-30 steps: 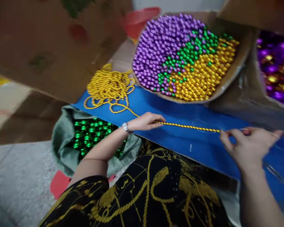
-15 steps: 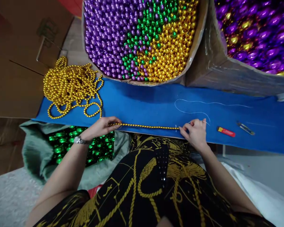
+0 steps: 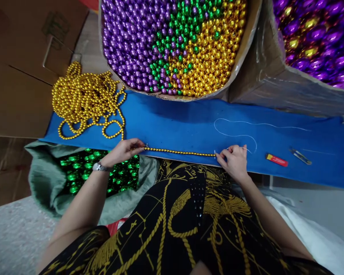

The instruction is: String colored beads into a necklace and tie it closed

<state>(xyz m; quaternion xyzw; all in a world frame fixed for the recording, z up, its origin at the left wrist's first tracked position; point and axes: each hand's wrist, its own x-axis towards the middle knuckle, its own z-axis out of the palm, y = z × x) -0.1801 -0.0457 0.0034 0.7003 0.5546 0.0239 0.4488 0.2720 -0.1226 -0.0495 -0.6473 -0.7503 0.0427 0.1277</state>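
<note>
A gold bead strand (image 3: 179,152) is stretched straight along the front edge of the blue cloth (image 3: 172,130). My left hand (image 3: 129,148) pinches its left end, and the strand seems to run on from there to the gold bead pile (image 3: 83,95). At the other end, my right hand (image 3: 232,159) pinches the strand beside a small white mark on the cloth. A thin white thread (image 3: 240,136) loops over the cloth behind my right hand and reaches its fingers; how it meets the strand is hidden.
Behind the cloth stand a box of purple, green and gold beads (image 3: 172,46) and a box of larger purple beads (image 3: 318,42). A red and yellow packet (image 3: 276,159) and a small cutter-like tool (image 3: 301,156) lie at right. Below left is a sack of green beads (image 3: 74,172).
My left hand has shifted slightly, and a white mark now shows beside its fingertips. The right hand still pinches the strand's other end. The view has moved a little.
</note>
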